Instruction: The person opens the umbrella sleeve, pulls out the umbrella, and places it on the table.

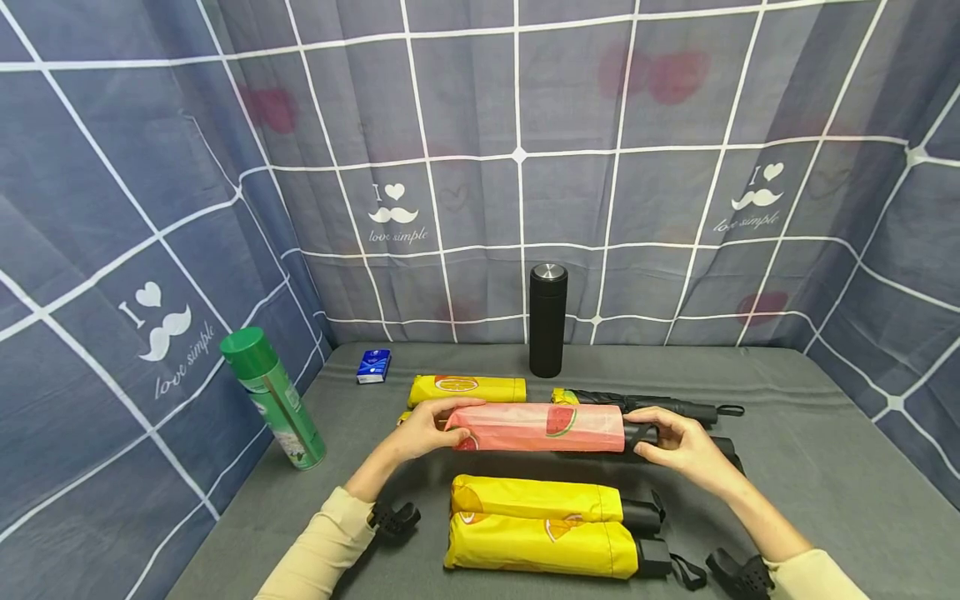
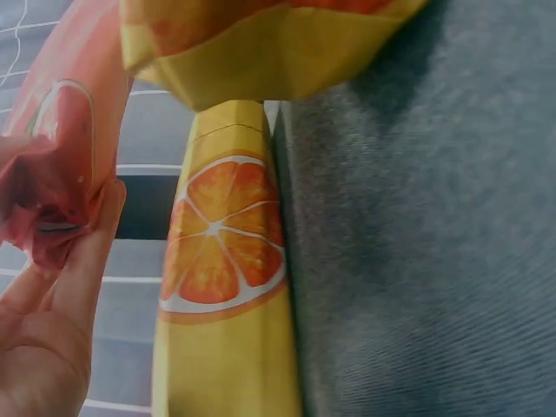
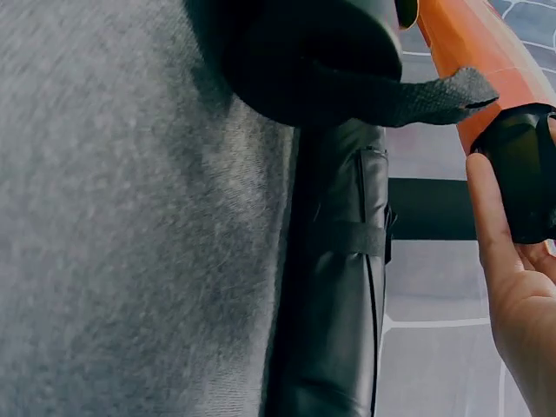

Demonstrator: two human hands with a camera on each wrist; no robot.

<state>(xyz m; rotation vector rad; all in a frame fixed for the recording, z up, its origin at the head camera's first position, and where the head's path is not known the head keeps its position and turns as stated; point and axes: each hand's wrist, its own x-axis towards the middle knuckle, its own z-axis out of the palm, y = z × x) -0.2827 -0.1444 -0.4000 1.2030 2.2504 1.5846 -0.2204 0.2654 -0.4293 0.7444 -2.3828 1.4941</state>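
A folded umbrella in a pink watermelon-print sleeve (image 1: 517,427) is held level above the grey cloth by both hands. My left hand (image 1: 422,432) grips the closed end of the sleeve, where the fabric bunches up in the left wrist view. At the other end, my right hand (image 1: 684,448) holds the black handle (image 3: 521,169) between thumb and fingers. Two yellow umbrellas (image 1: 536,546) with citrus prints lie side by side in front of the hands. Behind the pink one lie a yellow umbrella (image 1: 487,388) and a black umbrella (image 1: 645,402), with others partly hidden beneath it.
A black thermos (image 1: 547,325) stands at the back middle. On the left are a green spray can (image 1: 273,400) and a small blue packet (image 1: 373,366). A blue checked curtain (image 1: 465,200) encloses the grey-covered table (image 1: 817,450) at the back and sides.
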